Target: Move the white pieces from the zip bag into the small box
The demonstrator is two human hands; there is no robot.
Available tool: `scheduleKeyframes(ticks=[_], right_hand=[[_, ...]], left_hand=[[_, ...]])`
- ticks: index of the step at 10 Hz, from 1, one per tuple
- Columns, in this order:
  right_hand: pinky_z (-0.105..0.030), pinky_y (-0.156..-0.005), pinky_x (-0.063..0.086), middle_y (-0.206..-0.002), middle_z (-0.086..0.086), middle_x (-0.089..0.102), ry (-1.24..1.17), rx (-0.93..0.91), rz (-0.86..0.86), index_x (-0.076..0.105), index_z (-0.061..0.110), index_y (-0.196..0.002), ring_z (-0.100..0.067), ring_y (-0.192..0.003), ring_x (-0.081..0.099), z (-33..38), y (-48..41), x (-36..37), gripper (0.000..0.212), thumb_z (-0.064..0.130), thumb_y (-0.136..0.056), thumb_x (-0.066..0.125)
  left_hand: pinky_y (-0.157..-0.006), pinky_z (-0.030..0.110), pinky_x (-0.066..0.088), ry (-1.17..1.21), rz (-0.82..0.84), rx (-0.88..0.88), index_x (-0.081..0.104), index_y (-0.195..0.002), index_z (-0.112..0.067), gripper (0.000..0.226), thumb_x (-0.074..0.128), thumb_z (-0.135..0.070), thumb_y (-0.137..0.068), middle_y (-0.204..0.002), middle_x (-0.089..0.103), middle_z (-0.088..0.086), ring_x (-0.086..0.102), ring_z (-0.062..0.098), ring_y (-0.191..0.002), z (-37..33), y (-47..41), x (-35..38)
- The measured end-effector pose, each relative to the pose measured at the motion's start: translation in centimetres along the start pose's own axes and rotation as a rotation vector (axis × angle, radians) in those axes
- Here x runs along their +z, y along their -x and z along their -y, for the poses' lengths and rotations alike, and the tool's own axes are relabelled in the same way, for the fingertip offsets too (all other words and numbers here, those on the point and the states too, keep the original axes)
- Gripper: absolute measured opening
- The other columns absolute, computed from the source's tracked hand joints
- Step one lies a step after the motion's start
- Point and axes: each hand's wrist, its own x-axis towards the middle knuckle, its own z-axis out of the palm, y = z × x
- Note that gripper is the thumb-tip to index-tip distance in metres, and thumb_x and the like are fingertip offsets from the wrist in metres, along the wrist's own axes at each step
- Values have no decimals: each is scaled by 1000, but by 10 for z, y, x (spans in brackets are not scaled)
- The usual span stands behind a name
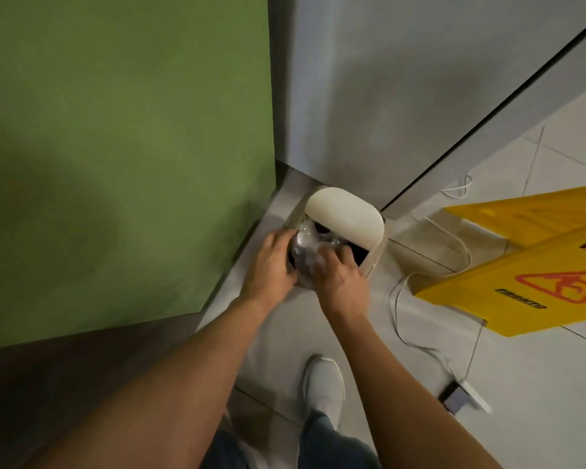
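Head view: the small box (pixel 378 252) stands on the floor (pixel 322 319), in the corner where the green wall (pixel 115 137) meets the grey wall (pixel 369 96). Its white lid (pixel 345 214) is raised and the inside looks dark. The clear zip bag (pixel 306 249) is crumpled over the opening of the box. The left hand (pixel 271 265) grips the bag from the left side, with its fingers curled on the plastic. The right hand (pixel 339 277) grips it from the right in the same way. I cannot tell the white pieces apart inside the bag. A yellow sign (pixel 528 286) lies on the floor to the right, near a white cable (pixel 397 313).
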Motion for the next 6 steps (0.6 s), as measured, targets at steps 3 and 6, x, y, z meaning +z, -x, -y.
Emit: scheduleKeyframes(ticks=[3, 6], right_hand=[[-47, -103, 46, -143, -16, 52, -154, 183, 373, 38, 16, -150, -40, -122, 58, 17, -31, 16, 62, 43, -98, 58], [-38, -109, 49, -139, -8, 64, -210, 82, 429, 68, 17, -132, -31, -123, 61, 7, -20, -23, 38, 15, -95, 59]], left_hand=[[-94, 44, 57, -97, -98, 77, 43, -148, -17, 76, 78, -2, -82, -145, 50, 8, 58, 29, -127, 7, -7, 20], [-94, 41, 51, -137, -13, -34, 47, -144, -22, 60, 65, -10, -88, -137, 53, 7, 56, 29, -123, -23, -2, -16]])
